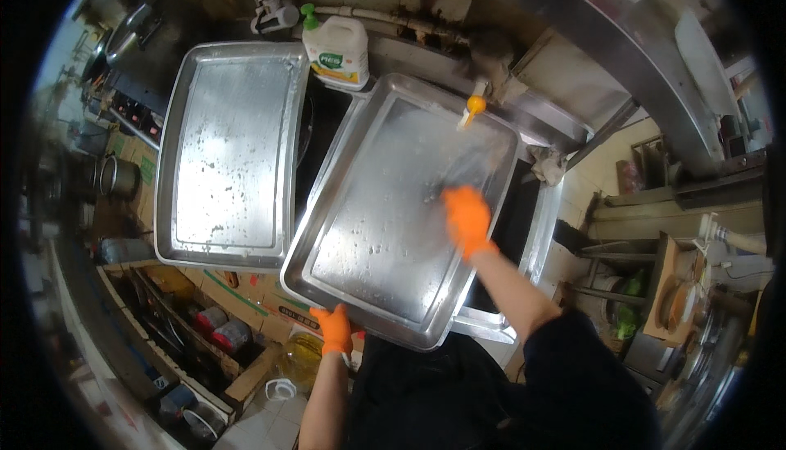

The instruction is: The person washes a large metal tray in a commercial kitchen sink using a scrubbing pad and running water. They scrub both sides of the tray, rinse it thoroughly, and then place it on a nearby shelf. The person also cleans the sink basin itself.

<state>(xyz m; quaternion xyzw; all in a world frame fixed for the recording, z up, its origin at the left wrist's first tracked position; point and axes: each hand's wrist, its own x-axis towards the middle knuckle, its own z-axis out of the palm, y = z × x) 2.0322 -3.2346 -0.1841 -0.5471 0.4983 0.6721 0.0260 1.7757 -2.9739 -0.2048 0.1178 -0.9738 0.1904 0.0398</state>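
Note:
A wet rectangular stainless-steel tray (381, 216) lies tilted across the sink (485, 327) in front of me. My left hand (336, 330), in an orange glove, holds this tray by its near rim, with some fingers hidden under the edge. Over the right half of the tray floor is my right hand (470, 219), also orange-gloved and blurred. Its fingers are bent toward the metal; a dark smudge shows by them, but whether they hold a scrubber is unclear. A second steel tray (230, 155), speckled with drops, lies to the left.
A white detergent jug (336, 51) with a green pump stands behind the trays. An orange-handled tap (476, 105) juts over the held tray's far edge. At lower left is a wooden crate (178, 352) with cans. Shelving (632, 253) stands right.

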